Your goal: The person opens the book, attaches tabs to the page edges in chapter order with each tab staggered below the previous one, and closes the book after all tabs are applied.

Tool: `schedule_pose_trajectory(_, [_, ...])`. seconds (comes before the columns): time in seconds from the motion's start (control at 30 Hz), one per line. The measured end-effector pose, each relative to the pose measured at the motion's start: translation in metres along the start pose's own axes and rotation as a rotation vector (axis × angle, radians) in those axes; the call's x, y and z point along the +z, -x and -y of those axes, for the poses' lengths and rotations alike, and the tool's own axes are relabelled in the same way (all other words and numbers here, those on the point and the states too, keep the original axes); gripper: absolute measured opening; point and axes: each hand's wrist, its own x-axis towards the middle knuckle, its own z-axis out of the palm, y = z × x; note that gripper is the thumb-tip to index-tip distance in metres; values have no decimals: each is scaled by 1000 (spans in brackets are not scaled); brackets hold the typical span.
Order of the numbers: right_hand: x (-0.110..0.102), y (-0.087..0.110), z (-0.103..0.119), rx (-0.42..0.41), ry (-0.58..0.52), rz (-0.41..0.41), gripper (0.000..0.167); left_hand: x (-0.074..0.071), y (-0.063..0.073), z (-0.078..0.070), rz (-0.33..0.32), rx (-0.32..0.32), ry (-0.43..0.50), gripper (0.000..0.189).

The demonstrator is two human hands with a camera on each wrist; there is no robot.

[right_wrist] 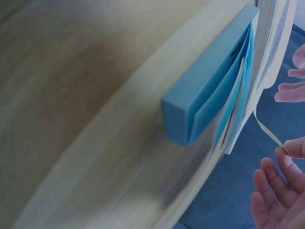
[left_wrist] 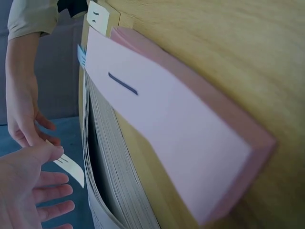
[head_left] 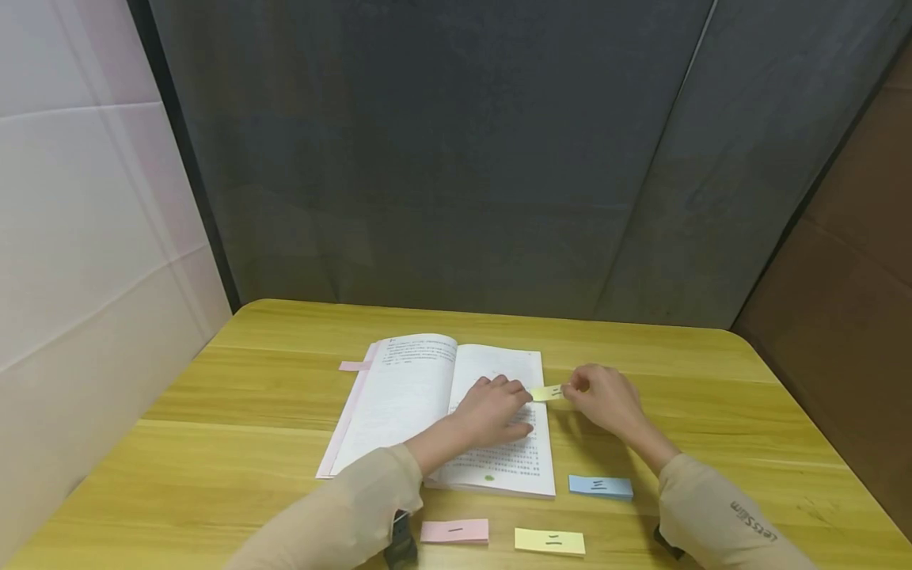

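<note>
An open book [head_left: 399, 404] lies on the table. Across its right page rests my left hand [head_left: 494, 413], fingers extended, with fingertips right by a yellow sticky note [head_left: 546, 393] at the page's outer edge. My right hand [head_left: 606, 398], beside the book, pinches the outer end of that note between thumb and index finger. In the right wrist view the strip [right_wrist: 270, 133] runs from the page edge to the pinching fingertips. Dark handwritten strokes show on the note. A pink tab [head_left: 354, 366] sticks out from the book's left side.
Nearer the front lie a pink sticky-note pad [head_left: 454, 531] and a yellow pad [head_left: 549, 541], each with pen strokes. A blue pad [head_left: 600, 487] sits right of the book's lower corner, below the right forearm. The wooden table [head_left: 235, 467] meets a dark curtain behind.
</note>
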Motion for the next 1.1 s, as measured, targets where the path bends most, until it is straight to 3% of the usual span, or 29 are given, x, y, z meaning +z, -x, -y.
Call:
schedule_pose_trajectory(0.27, [2, -1, -2, 9, 19, 14, 13, 4, -7, -5, 42, 8, -37, 47])
schedule_pose_trajectory(0.6, [2, 1, -5, 30, 35, 33, 14, 14, -16, -10, 172, -31, -46, 61])
schedule_pose_trajectory(1.1, [5, 1, -12, 57, 22, 73, 13, 17, -17, -11, 174, -21, -68, 61])
